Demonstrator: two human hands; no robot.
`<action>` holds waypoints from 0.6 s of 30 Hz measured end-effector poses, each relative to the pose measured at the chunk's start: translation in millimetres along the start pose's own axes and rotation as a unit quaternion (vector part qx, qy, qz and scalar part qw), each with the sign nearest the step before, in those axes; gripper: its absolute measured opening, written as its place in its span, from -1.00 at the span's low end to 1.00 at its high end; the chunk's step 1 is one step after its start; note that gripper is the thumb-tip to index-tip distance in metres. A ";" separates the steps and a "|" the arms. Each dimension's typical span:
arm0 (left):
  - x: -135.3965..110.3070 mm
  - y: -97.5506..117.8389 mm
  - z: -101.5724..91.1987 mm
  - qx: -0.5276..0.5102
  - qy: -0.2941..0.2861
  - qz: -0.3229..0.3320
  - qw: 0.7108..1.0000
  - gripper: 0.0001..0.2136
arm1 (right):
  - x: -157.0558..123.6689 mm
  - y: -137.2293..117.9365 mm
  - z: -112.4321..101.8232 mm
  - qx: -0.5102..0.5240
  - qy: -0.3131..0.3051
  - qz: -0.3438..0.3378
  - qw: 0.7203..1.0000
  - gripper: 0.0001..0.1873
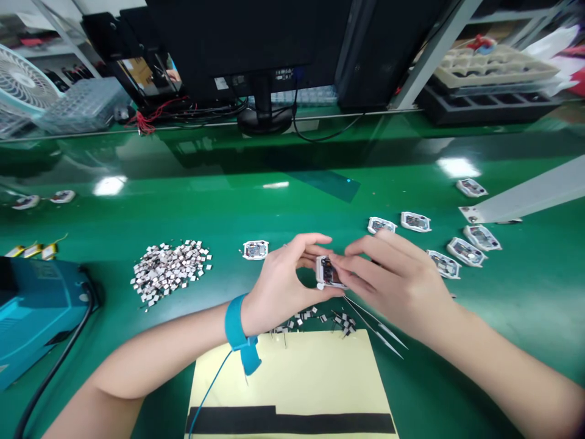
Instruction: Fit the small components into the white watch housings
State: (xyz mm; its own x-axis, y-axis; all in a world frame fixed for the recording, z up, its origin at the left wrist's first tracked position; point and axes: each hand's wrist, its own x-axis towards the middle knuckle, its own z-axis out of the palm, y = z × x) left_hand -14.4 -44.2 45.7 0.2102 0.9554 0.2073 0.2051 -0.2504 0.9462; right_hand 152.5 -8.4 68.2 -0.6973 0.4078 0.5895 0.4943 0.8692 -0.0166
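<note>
A glossy green workbench (228,207) fills the scene, reflecting the ceiling lights. On its far edge stands the back of a black monitor (260,42) on a round foot, with cables and red wires to its left. Far left are a white desk fan (22,82) and a clear plastic tray (82,107). Far right, a beige moulded tray (496,67) sits above a black compartment tray (484,107).

On the near left of the bench sits a teal machine (36,311) with a black hose. Near the middle lies a cream sheet (292,378) with a black band across it. A heap of small metal-and-white pieces (169,271) lies left of centre, and more small pieces (315,320) are scattered just beyond the sheet. White-framed circuit modules (470,247) curve across the right side.

Above the sheet, one white-framed module (328,272) is pinched between the left hand (287,268) and the right hand (397,280), their fingers closed on its edges. Steel tweezers (375,323) lie just below the right hand. A teal wrist strap (237,323) circles the left wrist.
</note>
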 end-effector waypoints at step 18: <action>9.7 -24.0 -34.5 0.151 0.031 -0.034 0.988 -0.60 | -6.7 61.4 5.4 -0.051 -0.165 -0.029 0.984 -0.63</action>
State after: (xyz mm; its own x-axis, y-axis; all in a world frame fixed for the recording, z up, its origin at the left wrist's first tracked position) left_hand -50.3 -23.6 33.6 0.1302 0.9768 0.1700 0.4939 -0.2126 0.8431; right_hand 184.7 43.7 58.9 -0.8487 0.4413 0.2916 0.4862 0.8680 0.1013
